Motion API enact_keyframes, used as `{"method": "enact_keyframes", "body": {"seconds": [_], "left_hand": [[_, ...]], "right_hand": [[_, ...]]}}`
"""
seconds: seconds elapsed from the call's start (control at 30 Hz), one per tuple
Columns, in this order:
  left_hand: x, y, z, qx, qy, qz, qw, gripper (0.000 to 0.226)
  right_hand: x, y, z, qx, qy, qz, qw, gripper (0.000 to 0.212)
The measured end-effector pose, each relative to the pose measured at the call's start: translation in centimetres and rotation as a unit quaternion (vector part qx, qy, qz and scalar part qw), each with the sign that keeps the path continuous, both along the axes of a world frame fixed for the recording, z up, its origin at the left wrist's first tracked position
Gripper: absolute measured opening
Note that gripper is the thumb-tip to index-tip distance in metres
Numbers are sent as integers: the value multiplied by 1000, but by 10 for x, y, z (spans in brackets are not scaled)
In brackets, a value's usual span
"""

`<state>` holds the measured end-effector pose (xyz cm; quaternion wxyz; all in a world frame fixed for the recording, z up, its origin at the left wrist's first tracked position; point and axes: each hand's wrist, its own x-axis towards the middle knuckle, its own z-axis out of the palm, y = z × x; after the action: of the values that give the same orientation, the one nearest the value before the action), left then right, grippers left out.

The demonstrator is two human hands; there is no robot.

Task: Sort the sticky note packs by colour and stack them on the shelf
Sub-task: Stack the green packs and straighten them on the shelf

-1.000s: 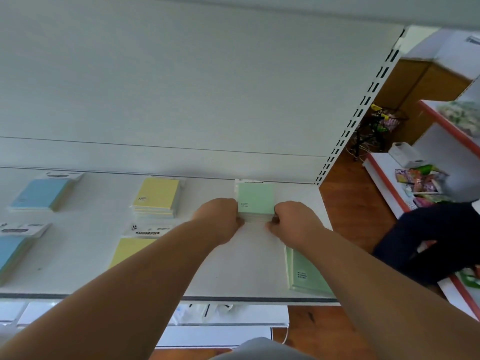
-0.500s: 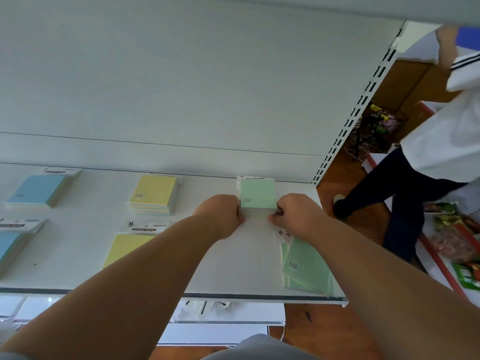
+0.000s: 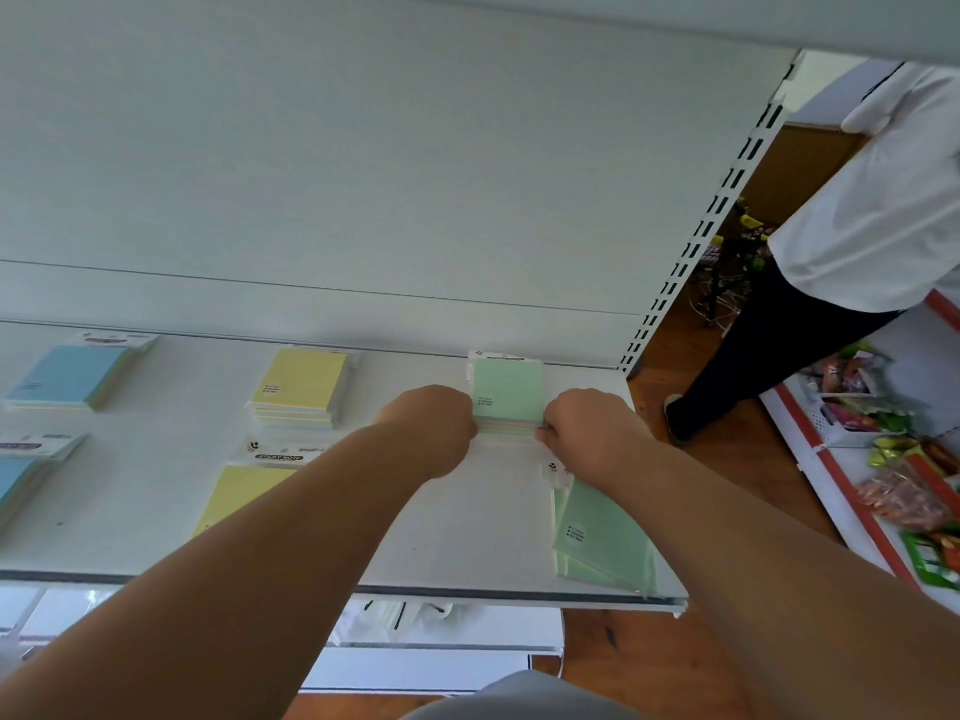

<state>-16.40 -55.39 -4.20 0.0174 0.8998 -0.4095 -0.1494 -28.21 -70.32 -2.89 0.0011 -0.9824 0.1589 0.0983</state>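
A stack of green sticky note packs [image 3: 508, 391] stands at the back right of the white shelf [image 3: 171, 449]. My left hand [image 3: 434, 426] grips its left side and my right hand [image 3: 589, 431] grips its right side, fingers curled at the stack's front corners. Another green pack [image 3: 602, 537] lies tilted near the shelf's front right edge, partly under my right forearm. A yellow stack [image 3: 301, 384] sits at the back middle, with a yellow pack [image 3: 236, 496] in front of it. A blue stack [image 3: 67, 376] lies at the back left and another blue pack [image 3: 15, 478] at the left edge.
A person in a white shirt and dark trousers [image 3: 810, 304] stands to the right on the wooden floor. A red-edged shelf with snack packets [image 3: 898, 491] runs along the right. The slotted upright [image 3: 691, 246] marks my shelf's right end.
My hands stay on the green stack, which has hardly moved. The front green pack now lies more tilted. The person on the right has stepped nearer and further into view.
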Motion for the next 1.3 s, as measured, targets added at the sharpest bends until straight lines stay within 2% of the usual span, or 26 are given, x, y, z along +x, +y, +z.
{"method": "enact_keyframes", "body": {"seconds": [0.07, 0.13, 0.23, 0.33, 0.43, 0.7, 0.8, 0.93, 1.0, 1.17, 1.3], "left_hand": [[3, 3, -1, 0, 24, 16, 1000, 13], [9, 5, 1, -30, 63, 68, 995, 24], [15, 0, 2, -93, 163, 147, 971, 35], [5, -8, 1, -207, 230, 212, 927, 30], [-4, -12, -1, -230, 214, 219, 924, 29], [-10, -13, -2, -224, 211, 217, 927, 29], [-9, -14, -3, -226, 233, 218, 920, 29], [-13, -14, -3, -219, 219, 215, 926, 31], [-14, -14, -4, -221, 215, 217, 926, 31], [-14, -16, -1, -212, 208, 210, 931, 32], [-13, -14, 0, -206, 199, 202, 936, 33]], "right_hand": [[-1, -6, 1, 23, 7, -10, 1000, 20], [-3, -13, 1, 59, -10, -36, 998, 21], [-3, -17, 4, 128, -107, -111, 980, 26], [6, -13, -1, 296, -162, -228, 913, 28], [16, -11, -12, 407, -170, -297, 847, 30], [18, -7, -14, 451, -189, -334, 806, 28], [21, -8, -12, 441, -183, -357, 803, 26], [26, -10, -14, 432, -146, -372, 808, 21], [27, -10, -15, 443, -158, -376, 798, 28], [23, -8, -14, 462, -180, -385, 778, 25], [23, -7, -12, 458, -179, -378, 785, 27]]}}
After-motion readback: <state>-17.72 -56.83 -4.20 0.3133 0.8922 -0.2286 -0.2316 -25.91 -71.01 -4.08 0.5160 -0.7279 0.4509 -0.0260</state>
